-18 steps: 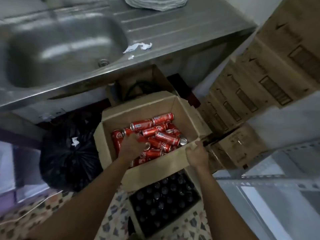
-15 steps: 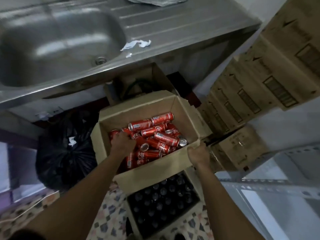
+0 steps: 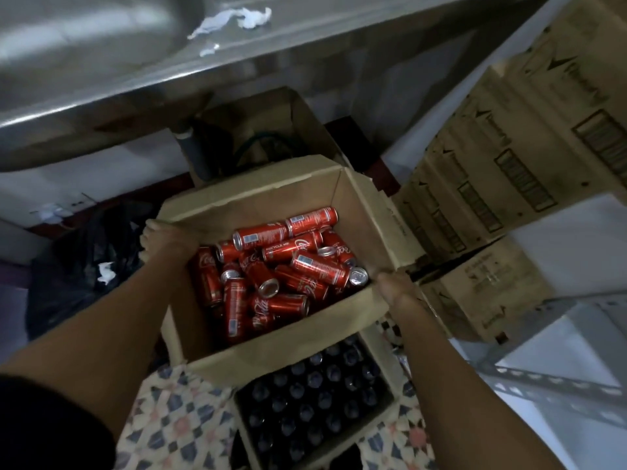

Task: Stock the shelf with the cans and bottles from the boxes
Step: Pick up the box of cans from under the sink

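Since earlier, left hand (image 3: 166, 240) left the Coca-Cola cans (image 3: 278, 262) for the cardboard box (image 3: 369, 212) rim; both hands' fingers grip it, right hand (image 3: 395, 291) at center-frame. One can reads "RECYCLE ME"; bottles (image 3: 312, 395) below are dim.

Roughly fifteen cans (image 3: 278, 266); two hands (image 3: 163, 239)

Red cans (image 3: 288, 266) with white lettering and silver ends, in a plain tan cardboard box (image 3: 366, 212). Below the right hand (image 3: 395, 293), dark bottles (image 3: 312, 401) with black caps. Under the left hand (image 3: 163, 239), floor (image 3: 176, 425) tiled in blue, pink and cream stars. Grey steel worktop (image 3: 305, 45); black bag (image 3: 84, 262).
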